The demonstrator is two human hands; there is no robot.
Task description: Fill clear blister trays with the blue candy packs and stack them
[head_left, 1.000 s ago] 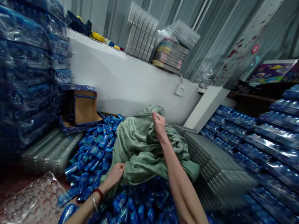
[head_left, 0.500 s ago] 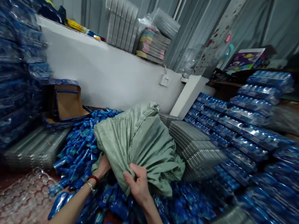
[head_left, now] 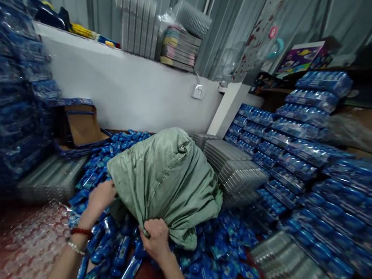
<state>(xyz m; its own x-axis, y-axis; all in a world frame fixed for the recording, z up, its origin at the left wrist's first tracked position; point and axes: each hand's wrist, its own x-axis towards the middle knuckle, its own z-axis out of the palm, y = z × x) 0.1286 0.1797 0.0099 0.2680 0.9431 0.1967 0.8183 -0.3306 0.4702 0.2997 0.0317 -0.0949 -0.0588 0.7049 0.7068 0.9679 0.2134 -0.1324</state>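
A bulging pale green sack [head_left: 171, 178] lies in the middle, on a heap of small blue packets [head_left: 222, 257]. My right hand [head_left: 156, 239] is closed on the sack's gathered lower edge. At the sack's left corner, my left hand [head_left: 101, 196] has its fingers curled around the green cloth; the fingertips are partly hidden. A red bracelet and a beaded one circle my left wrist. Blue packets also show below and between both hands. What the sack holds cannot be seen.
Wrapped blue packs [head_left: 5, 90] rise high at the left, with more stacks [head_left: 294, 139] at the right. Clear plastic trays [head_left: 233, 163] stand behind the sack's right side. An open cardboard box [head_left: 83, 129] sits back left, before a white wall [head_left: 127, 91]. Bubble wrap [head_left: 24, 242] covers the front left.
My left hand has come out from under the sack and moved left to its corner. My right hand has pulled the edge down and left. The sack now looks rounder and fuller.
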